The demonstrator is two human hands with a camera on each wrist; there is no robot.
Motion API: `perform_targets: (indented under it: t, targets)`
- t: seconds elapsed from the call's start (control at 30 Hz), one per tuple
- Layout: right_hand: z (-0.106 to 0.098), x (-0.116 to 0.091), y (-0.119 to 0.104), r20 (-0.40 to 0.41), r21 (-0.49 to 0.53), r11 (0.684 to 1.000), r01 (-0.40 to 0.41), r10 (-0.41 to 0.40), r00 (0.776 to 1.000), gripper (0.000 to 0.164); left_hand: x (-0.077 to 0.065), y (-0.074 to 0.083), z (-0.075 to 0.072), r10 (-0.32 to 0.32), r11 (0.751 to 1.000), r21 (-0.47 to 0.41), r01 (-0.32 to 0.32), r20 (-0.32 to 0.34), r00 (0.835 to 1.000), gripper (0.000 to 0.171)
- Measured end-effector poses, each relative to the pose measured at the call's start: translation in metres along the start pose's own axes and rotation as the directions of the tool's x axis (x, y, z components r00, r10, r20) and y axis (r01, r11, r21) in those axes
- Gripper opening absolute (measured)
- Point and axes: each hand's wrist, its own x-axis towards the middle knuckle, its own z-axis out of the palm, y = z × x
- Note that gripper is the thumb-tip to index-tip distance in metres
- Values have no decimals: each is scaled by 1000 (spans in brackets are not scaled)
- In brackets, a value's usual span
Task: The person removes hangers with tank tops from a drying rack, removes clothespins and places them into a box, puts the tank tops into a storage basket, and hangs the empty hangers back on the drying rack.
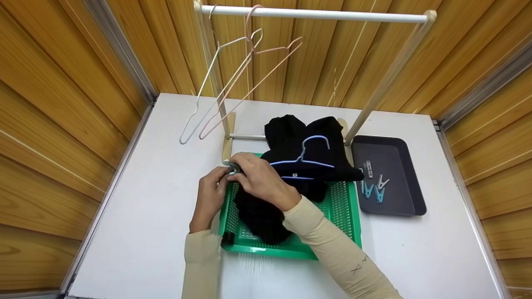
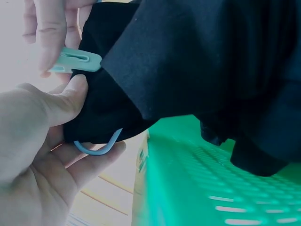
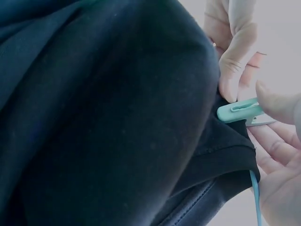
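A black garment point(image 1: 286, 143) with a blue wire hanger point(image 1: 308, 163) in it lies over a green basket point(image 1: 356, 216). My left hand point(image 1: 210, 197) pinches the cloth between thumb and fingers at the garment's left end. There the hanger's rounded end point(image 2: 98, 151) pokes out below the cloth, close to the fingers. My right hand point(image 1: 262, 176) holds a light green clothespin point(image 3: 240, 111) by its tail, its tip over the fabric just beside the left thumb. The clothespin is mostly hidden by the fingers in the head view.
A white rack bar point(image 1: 316, 14) carries a white hanger point(image 1: 199, 93) and a pink hanger point(image 1: 266, 79). To the basket's right, a dark grey tray point(image 1: 392, 178) holds several clothespins point(image 1: 379, 194). Wood-patterned walls point(image 1: 50, 124) surround the white table point(image 1: 137, 207).
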Motion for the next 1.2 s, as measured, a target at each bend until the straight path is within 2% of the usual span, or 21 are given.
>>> perform_targets:
  t: [0.37, 0.73, 1.2]
  targets:
    - [-5, -3, 4, -99, 153, 988, -4, 19, 995, 16, 0, 0, -1, -22, 1000, -12, 22, 26, 999, 17]
    - [-21, -9, 1, -143, 265, 963, -43, 84, 986, 22, 0, 0, 0, -34, 999, -36, 35, 26, 999, 20]
    - [-47, -36, 3, -228, 241, 966, -98, 155, 961, 24, 0, -2, 1, -31, 999, -30, 31, 17, 999, 19]
